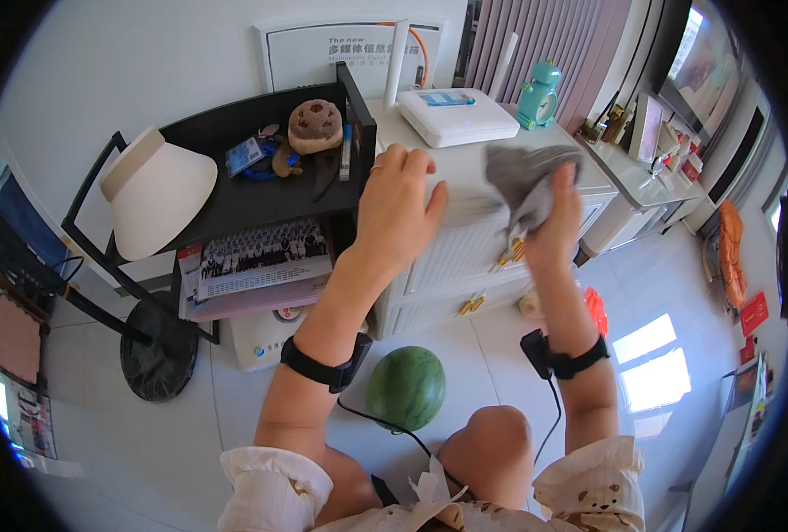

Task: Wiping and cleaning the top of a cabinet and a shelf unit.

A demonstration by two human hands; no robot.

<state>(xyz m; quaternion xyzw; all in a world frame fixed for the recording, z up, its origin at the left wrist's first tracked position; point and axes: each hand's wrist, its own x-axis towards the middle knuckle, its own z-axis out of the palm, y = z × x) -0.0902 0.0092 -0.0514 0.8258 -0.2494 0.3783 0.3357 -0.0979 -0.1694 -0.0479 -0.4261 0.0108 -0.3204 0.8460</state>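
Observation:
My right hand [557, 219] grips a grey cloth [527, 176], blurred by motion, above the front right of a white cabinet [460, 253]. My left hand [397, 203] is raised with its fingers bent and apart, holding nothing. It hovers near the cabinet's left front corner, beside a black shelf unit [261, 213]. On the cabinet top sit a white router [457, 116] with upright antennas and a turquoise alarm clock [539, 96]. Part of the cabinet top is hidden behind my hands and the cloth.
A cream sun visor [155, 193] hangs at the shelf's left corner. The shelf holds a brown paw-shaped object [315, 126] and small items. A watermelon [407, 388] lies on the floor before my knees. A black round base [159, 352] stands left. Cables run from both wrist straps.

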